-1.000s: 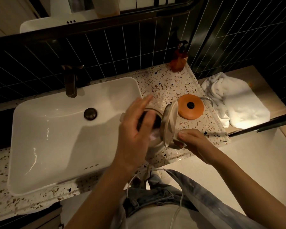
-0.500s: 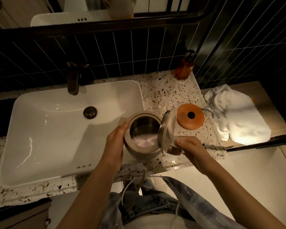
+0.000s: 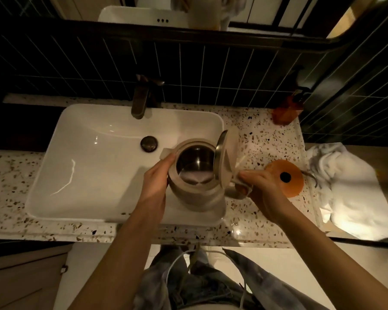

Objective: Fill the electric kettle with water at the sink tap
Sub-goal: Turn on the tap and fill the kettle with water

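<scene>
A beige electric kettle with a steel inside is held over the right part of the white sink basin. Its lid stands open, hinged up on the right. My right hand grips the kettle's handle. My left hand presses against the kettle's left wall, just below the spout. The dark tap stands at the back of the basin, up and left of the kettle. No water runs from it.
The kettle's round orange base lies on the speckled counter to the right of my right hand. A white towel sits further right. An orange soap bottle stands at the back right by the dark tiled wall.
My left hand came off the kettle's mouth and settled on its left side. The kettle has moved from the counter edge out over the basin.
</scene>
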A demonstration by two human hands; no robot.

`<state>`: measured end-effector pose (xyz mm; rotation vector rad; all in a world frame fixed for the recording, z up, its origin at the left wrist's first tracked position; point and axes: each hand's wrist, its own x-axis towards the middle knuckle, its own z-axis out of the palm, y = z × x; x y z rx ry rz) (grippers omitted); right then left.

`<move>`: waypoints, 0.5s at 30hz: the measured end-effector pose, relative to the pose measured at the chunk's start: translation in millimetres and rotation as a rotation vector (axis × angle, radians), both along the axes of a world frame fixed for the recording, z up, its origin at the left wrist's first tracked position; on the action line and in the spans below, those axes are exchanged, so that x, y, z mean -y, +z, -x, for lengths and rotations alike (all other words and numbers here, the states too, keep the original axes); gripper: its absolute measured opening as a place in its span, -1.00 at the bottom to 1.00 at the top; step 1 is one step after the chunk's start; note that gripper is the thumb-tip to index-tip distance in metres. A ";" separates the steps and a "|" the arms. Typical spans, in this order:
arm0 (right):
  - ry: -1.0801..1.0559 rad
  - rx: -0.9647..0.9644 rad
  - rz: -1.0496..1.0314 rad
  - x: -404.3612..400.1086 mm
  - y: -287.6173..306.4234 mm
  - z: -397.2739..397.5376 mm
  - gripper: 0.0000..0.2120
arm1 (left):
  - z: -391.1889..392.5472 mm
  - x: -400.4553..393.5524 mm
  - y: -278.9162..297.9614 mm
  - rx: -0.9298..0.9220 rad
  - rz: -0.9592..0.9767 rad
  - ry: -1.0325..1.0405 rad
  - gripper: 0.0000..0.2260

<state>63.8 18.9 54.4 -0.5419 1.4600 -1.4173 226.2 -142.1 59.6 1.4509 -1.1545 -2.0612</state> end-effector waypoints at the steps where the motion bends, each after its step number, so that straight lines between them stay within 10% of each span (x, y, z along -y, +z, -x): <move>1: -0.002 0.008 -0.006 9.6 -1.7 -0.9 -0.67 | -2.6 7.1 -1.0 -0.010 -0.005 0.015 -0.82; 15: -0.077 0.290 -0.337 154.1 -51.7 -28.8 -0.65 | -25.3 147.1 -53.2 0.122 -0.069 0.054 -0.46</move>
